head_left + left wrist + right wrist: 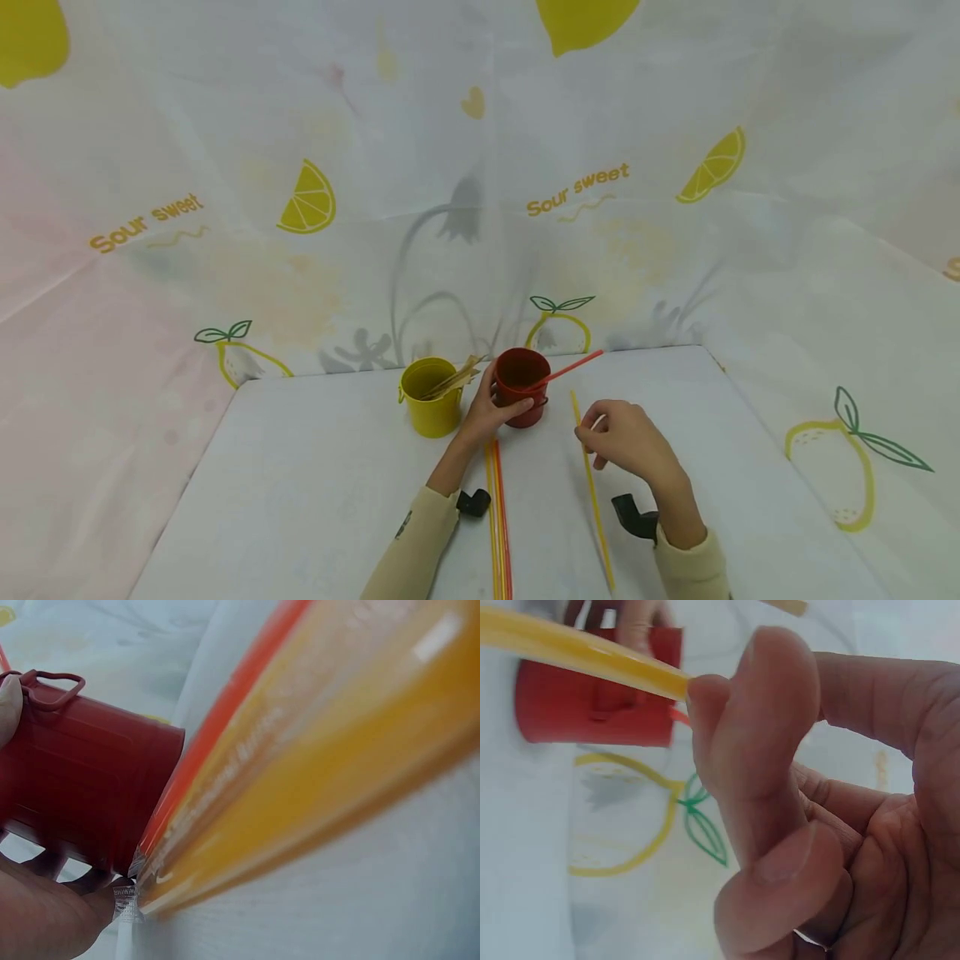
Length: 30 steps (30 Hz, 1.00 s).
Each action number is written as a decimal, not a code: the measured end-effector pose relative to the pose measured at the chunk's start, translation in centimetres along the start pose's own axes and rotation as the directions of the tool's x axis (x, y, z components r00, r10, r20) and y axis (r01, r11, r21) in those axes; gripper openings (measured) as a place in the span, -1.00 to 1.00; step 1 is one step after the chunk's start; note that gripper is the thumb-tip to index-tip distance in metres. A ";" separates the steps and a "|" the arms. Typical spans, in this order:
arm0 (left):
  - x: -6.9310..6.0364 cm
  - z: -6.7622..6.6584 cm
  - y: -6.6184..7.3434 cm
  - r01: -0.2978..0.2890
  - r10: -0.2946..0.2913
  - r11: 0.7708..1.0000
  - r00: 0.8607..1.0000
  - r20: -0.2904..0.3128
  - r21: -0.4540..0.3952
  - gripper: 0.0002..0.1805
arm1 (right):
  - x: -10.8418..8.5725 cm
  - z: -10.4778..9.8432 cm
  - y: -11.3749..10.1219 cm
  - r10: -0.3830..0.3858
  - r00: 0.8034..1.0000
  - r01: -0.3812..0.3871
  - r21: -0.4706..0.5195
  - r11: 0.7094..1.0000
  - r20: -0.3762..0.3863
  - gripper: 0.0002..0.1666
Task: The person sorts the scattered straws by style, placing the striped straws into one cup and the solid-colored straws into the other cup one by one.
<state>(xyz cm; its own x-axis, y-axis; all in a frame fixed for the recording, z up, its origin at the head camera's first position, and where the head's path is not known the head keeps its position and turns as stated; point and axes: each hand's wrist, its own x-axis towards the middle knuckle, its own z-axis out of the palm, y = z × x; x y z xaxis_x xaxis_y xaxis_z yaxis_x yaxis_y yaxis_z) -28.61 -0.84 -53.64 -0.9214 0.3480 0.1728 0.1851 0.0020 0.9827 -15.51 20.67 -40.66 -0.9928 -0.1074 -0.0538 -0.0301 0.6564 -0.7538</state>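
Observation:
My left hand (483, 412) grips a small red metal bucket (527, 418), the thumb on its near side and the other fingers round its left. A red straw (576, 364) sticks out of this bucket to the right. My right hand (628, 437) pinches a yellow straw (595, 508) between thumb and fingertips, right of the bucket. In the right wrist view the yellow straw (592, 656) runs left from the fingertips, in front of the red bucket (592, 705). Beside my left wrist lie several yellow and red straws (498, 517); clear wrapping shows round them in the left wrist view.
Left of my left hand stands a yellow bucket (433, 417) with several thin, flat, light-brown pieces (453, 382) leaning in it. A white table (300, 500) lies under everything. Behind it hangs a lemon-printed cloth (480, 267). Dark camera mounts sit at both wrists.

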 end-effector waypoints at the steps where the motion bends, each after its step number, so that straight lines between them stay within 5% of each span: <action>1: 0.0 0.0 0.0 0.001 -0.001 1.000 1.000 0.000 0.000 -0.07 | -0.1 -0.4 -0.4 0.003 1.000 -0.003 0.000 1.000 -0.018 -0.88; 8: 0.1 0.0 -0.1 -0.002 0.002 1.000 1.000 0.021 0.001 -0.08 | -0.8 -2.0 -2.0 -0.030 0.979 0.033 0.014 0.999 -0.204 -0.87; 13: -0.2 -0.1 1.1 0.002 -0.002 1.000 0.999 0.034 -0.005 -0.08 | -1.1 -2.3 -2.7 -0.099 0.926 0.121 0.037 0.992 -0.365 -0.89; 22: -1.3 -0.1 3.5 0.002 -0.002 1.000 0.999 0.053 0.005 -0.10 | -1.0 -2.7 -3.8 -0.194 0.764 0.312 0.090 0.946 -0.615 -0.89; 30: -1.3 -0.1 3.7 -0.013 0.014 1.000 0.998 0.068 -0.015 -0.11 | -0.6 -2.6 -4.4 -0.267 0.592 0.509 0.097 0.855 -0.760 -0.92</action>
<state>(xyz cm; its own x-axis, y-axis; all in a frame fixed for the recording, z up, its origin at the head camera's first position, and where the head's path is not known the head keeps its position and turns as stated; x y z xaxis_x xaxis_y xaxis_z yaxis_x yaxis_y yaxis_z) -26.73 -1.42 -50.20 -0.8934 0.4109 0.1818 0.1921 -0.0166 0.9812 -15.13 19.83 -35.60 -0.6683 0.3290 0.6671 -0.5202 0.4344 -0.7353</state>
